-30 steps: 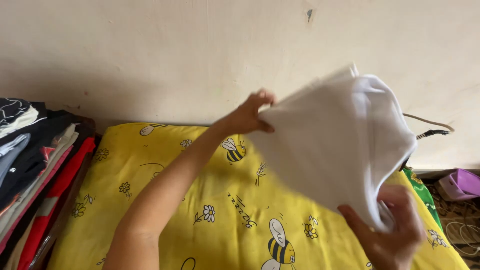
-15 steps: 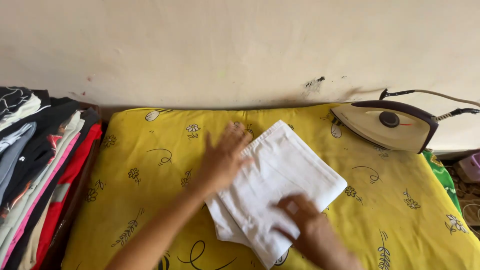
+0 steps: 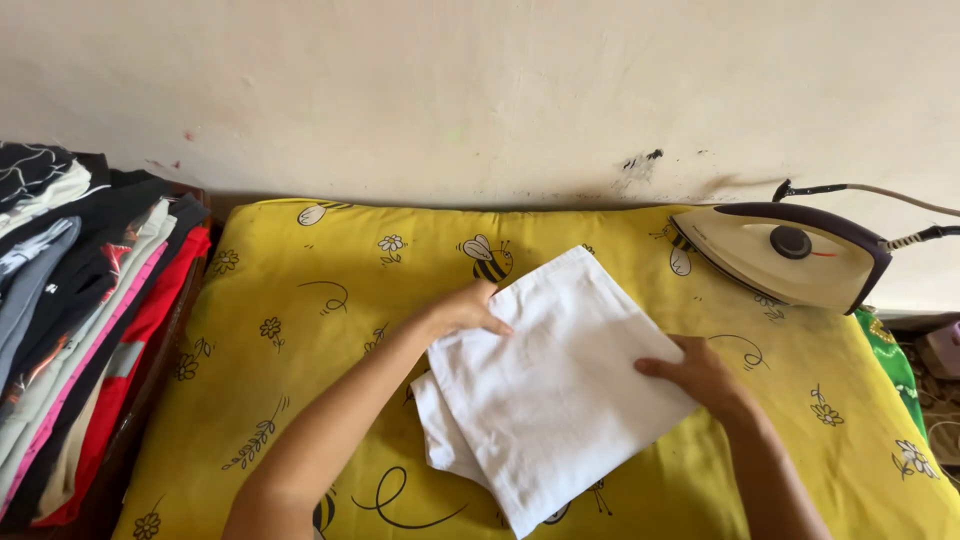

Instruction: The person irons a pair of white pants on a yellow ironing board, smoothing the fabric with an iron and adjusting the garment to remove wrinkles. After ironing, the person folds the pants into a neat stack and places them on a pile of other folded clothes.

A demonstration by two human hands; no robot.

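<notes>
Now I see a folded white cotton cloth [image 3: 555,385] on the yellow bee-print pad [image 3: 300,310] | soft, light, floppy | left hand [image 3: 462,310] flat on its left edge, right hand [image 3: 705,378] flat on its right edge, neither gripping | best pinched at corners

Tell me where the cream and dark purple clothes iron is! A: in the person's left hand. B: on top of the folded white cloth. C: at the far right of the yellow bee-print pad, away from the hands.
C: the cream and dark purple clothes iron rests at the far right of the yellow bee-print pad, apart from the folded white cloth that both hands touch.
</notes>
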